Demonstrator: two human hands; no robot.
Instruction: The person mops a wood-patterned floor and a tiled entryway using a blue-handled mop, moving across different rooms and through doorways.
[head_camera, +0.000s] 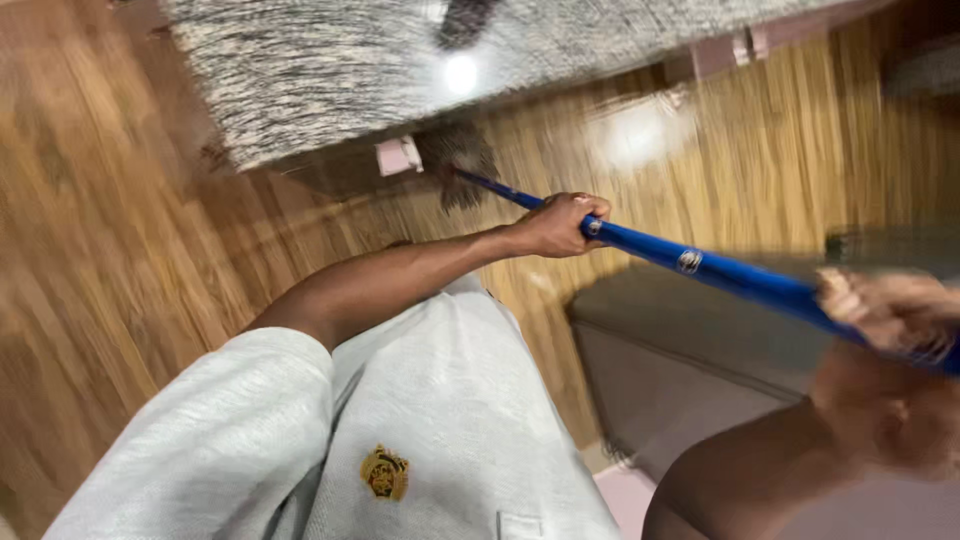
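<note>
Slanting from lower right to upper left, the blue broom handle (700, 266) sits clenched in both hands' (560, 225) grip.

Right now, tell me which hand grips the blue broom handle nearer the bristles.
The left hand: it grips the blue broom handle closest to the dark bristles, while the blurred right hand holds the far upper end.

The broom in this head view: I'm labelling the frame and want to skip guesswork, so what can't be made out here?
- Broom head: head view, motion-blurred and partly under the edge of the grey speckled rug.
- Right hand: head view, smeared by motion; finger positions on the blue handle unclear.
- Handle's top end: cut off by the right edge.
- Left hand: sharp, wrapped around the handle.
</note>
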